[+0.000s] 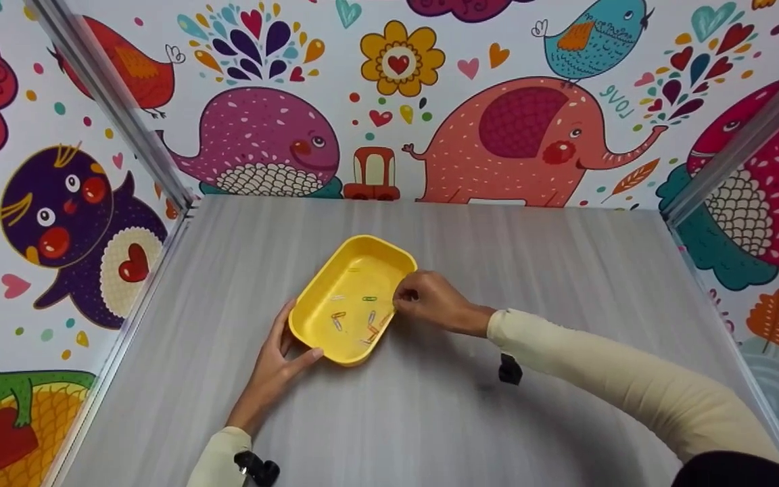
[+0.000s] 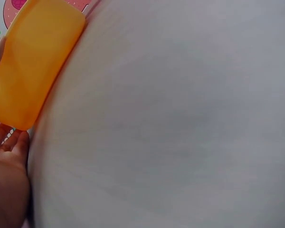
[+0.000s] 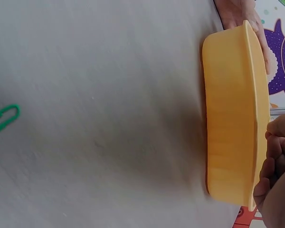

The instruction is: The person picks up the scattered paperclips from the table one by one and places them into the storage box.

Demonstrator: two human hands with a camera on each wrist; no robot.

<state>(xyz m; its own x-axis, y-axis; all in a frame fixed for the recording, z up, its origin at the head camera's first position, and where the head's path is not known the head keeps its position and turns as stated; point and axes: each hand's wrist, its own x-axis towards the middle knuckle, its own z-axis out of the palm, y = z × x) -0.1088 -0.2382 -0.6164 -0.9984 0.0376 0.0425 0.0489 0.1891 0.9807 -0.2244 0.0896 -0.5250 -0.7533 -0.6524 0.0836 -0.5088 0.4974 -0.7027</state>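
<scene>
Several coloured paper clips (image 1: 369, 298) lie in a yellow plastic tray (image 1: 356, 247), most of them toward its near end. My left hand (image 1: 286, 365) grips the tray at its near left corner, thumb at the rim and fingers along the outer side. The left wrist view shows fingers (image 2: 12, 147) against the tray's end. At the right rim is my right hand (image 1: 433, 301), fingers curled and thumb meeting the index fingertip. In the right wrist view its fingertips (image 3: 274, 128) come right at the rim; I cannot tell whether they pinch anything.
A green paper clip (image 3: 4, 118) lies outside the tray in the right wrist view. The grey wood-look table (image 1: 464, 419) is bordered by printed cartoon panels (image 1: 376, 122) and metal posts (image 1: 119, 101). Black wrist mounts (image 1: 510, 370) hang at both forearms.
</scene>
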